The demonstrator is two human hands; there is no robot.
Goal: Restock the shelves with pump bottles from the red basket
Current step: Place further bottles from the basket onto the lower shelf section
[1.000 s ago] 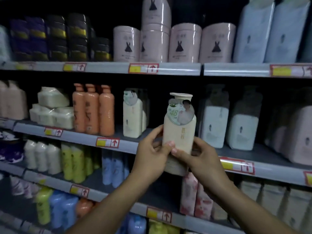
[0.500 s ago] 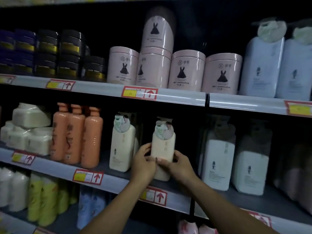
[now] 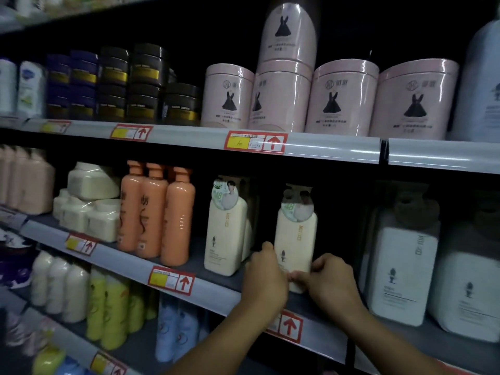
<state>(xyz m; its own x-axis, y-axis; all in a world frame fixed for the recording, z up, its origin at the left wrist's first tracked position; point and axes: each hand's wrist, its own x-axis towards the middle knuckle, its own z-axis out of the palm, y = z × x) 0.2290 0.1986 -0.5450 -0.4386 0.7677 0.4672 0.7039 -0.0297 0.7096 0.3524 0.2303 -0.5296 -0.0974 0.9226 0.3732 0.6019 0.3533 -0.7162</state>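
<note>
Both hands, left [image 3: 266, 277] and right [image 3: 331, 280], pinched the cream plastic pump bottle [image 3: 296, 239] low at centre frame on the grey metal shelf [image 3: 216, 282]; letting go off-balance might topple it forward.

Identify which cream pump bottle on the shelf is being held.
The right-hand cream pump bottle: both hands, left and right, grip its base; its twin stands untouched.
</note>
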